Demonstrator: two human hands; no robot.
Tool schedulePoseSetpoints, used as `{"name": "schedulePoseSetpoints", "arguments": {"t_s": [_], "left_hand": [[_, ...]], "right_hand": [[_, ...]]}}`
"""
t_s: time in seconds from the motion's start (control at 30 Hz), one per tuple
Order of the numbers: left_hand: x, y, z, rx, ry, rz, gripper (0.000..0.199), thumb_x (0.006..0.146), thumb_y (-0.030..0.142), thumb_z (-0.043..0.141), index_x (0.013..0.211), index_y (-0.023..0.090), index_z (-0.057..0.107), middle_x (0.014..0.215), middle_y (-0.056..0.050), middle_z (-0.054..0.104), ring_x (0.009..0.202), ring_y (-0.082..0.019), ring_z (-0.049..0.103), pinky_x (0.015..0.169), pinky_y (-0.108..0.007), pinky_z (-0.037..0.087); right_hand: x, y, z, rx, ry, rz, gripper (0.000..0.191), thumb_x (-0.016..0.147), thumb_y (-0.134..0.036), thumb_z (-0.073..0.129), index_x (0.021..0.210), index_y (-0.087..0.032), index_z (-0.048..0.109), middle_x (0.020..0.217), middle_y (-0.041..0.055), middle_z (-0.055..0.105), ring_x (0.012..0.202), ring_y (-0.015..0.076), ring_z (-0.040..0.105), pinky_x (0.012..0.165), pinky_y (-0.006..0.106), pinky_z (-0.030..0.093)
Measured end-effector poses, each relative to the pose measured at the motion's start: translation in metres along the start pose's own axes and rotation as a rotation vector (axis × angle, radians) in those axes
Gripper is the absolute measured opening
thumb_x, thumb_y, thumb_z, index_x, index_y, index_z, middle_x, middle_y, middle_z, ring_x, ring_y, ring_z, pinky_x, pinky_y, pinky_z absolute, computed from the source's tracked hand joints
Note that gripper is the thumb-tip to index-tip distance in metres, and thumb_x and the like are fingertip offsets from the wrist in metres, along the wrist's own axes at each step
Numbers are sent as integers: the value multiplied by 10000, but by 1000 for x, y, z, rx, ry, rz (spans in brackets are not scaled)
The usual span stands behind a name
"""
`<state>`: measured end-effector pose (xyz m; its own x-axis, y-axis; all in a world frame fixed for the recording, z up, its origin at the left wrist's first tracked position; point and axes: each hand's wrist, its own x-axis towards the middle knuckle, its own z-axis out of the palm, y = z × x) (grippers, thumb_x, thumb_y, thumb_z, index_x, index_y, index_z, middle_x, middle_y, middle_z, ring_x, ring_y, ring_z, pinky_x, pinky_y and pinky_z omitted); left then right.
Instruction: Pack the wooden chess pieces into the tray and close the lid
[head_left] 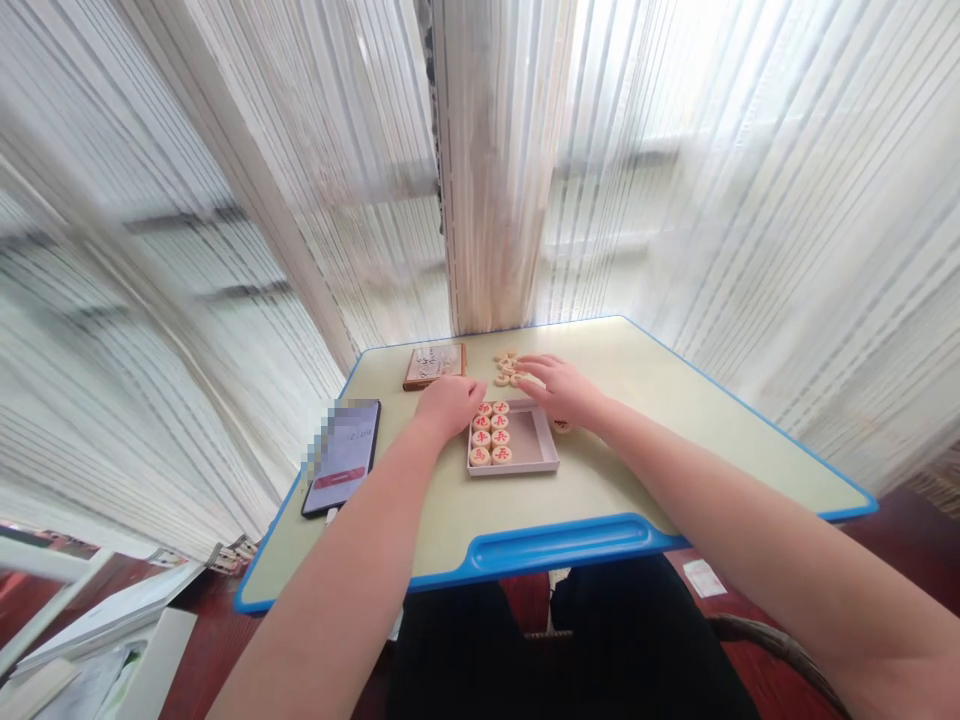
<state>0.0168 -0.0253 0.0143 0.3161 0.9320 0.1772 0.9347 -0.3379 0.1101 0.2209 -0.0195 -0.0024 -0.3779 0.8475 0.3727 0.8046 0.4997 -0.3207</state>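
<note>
A shallow pale box lies on the table with two columns of red-marked xiangqi pieces along its left side. Its right part shows bare bottom. My left hand is closed at the box's far left corner, its fingers curled; anything in them is hidden. My right hand reaches over the far right corner, fingers stretched out and apart, the tips beside a loose heap of pieces. One more piece lies right of the box, partly covered by my right hand.
A brown-edged box lid with dark writing lies at the far left. Near the left edge rests a phone with a cable. The table has a blue rim and a front tray groove. Sheer curtains hang behind.
</note>
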Motion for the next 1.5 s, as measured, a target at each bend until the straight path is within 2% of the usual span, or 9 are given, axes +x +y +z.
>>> {"name": "schedulePoseSetpoints", "arguments": {"t_s": [0.1,0.17,0.27,0.43,0.53,0.67,0.93,1.23,1.5], "left_hand": [[1,0,1,11,3,10,499,922,417,257,769,183,672,864,-97,710,839,-219,633,727,-308,448],[1,0,1,11,10,16,502,921,422,260,762,182,671,868,-96,710,837,-223,632,726,-312,449],[1,1,1,-7,9,12,503,922,426,261,762,182,672,867,-94,709,831,-217,631,716,-303,449],[-1,1,-1,-35,-2,-5,491,920,427,273,773,184,674,876,-94,711,830,-211,630,700,-295,445],[-1,1,0,-40,-1,-12,499,921,436,269,760,189,671,863,-93,710,813,-211,631,681,-295,441],[-1,0,0,-36,-4,-14,485,920,429,278,754,192,666,852,-89,707,807,-210,631,683,-293,439],[0,1,0,-23,8,1,495,919,433,266,754,193,666,851,-90,707,804,-222,630,681,-309,436],[3,-2,3,6,-6,26,467,910,412,282,760,187,663,865,-96,700,818,-219,626,705,-305,435],[3,-3,5,30,5,20,424,899,405,314,766,188,654,863,-91,702,809,-221,623,669,-301,428]], "right_hand": [[2,4,4,-6,-129,11,475,934,-449,350,1291,-201,541,1384,74,497,1319,225,373,1101,399,271],[3,3,4,-9,-186,14,480,945,-451,315,1258,-187,564,1327,88,550,1260,229,446,1064,394,321],[4,1,3,-27,-145,36,460,952,-427,300,1192,-177,602,1244,98,603,1180,230,511,1011,389,374],[6,5,3,-76,-118,55,429,945,-401,337,1237,-195,576,1345,93,533,1262,230,439,1053,391,335],[8,8,3,-127,-182,90,386,931,-316,354,1189,-197,615,1258,79,604,1188,227,506,1010,367,376],[9,9,-1,-182,-150,119,334,847,-203,444,1092,-199,671,1175,62,651,1122,210,540,954,313,400],[5,-2,-15,-204,-110,333,237,750,-405,588,846,-232,719,828,76,693,930,236,585,709,311,445],[4,4,-12,-287,-100,259,328,851,-288,444,1063,-223,685,866,68,712,966,229,554,743,298,425],[2,5,-20,-404,-118,253,331,776,-197,466,1003,-204,707,970,68,714,965,249,551,738,318,415]]}}
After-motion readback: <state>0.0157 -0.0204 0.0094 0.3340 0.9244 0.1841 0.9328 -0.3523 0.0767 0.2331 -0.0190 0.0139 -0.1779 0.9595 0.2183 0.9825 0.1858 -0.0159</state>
